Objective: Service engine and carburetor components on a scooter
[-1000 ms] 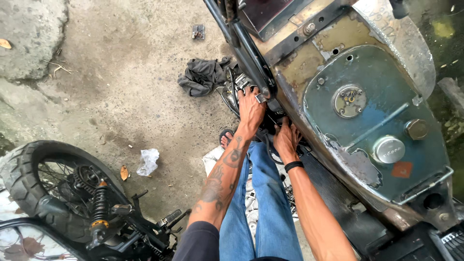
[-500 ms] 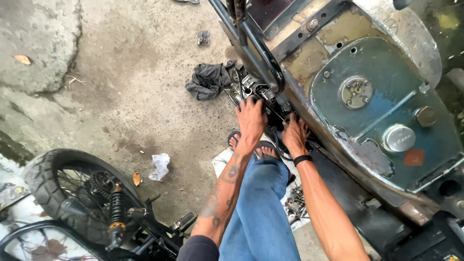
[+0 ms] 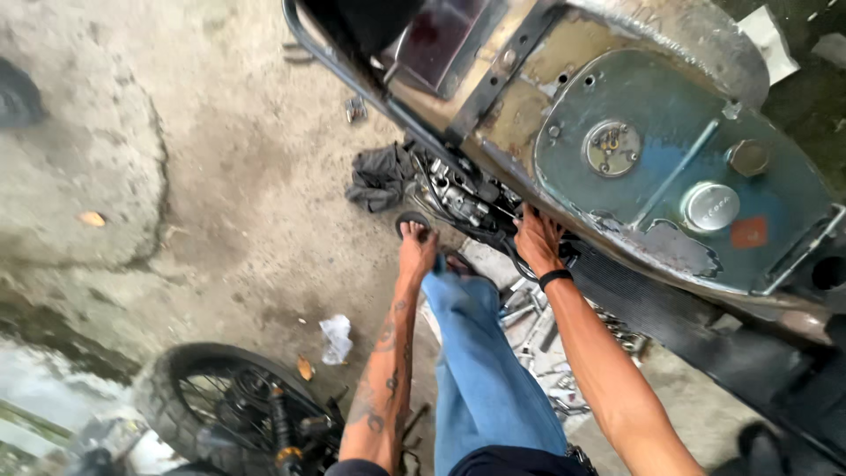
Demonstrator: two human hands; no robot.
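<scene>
Rough concrete floor (image 3: 220, 176) of an outdoor repair place lies under a stripped motorcycle. Its engine (image 3: 458, 198) sits at about 12 o'clock from both hands, under the rusty blue-grey fuel tank (image 3: 670, 176), whose long axis runs from 10 to 4 o'clock. The left hand (image 3: 416, 249) touches a small dark ring-shaped part below the engine; whether its grip is closed I cannot tell. The right hand (image 3: 538, 240) is nearer, fingers curled onto a black hose (image 3: 515, 264). The engine looks oily, metal-grey, crowded with cables.
</scene>
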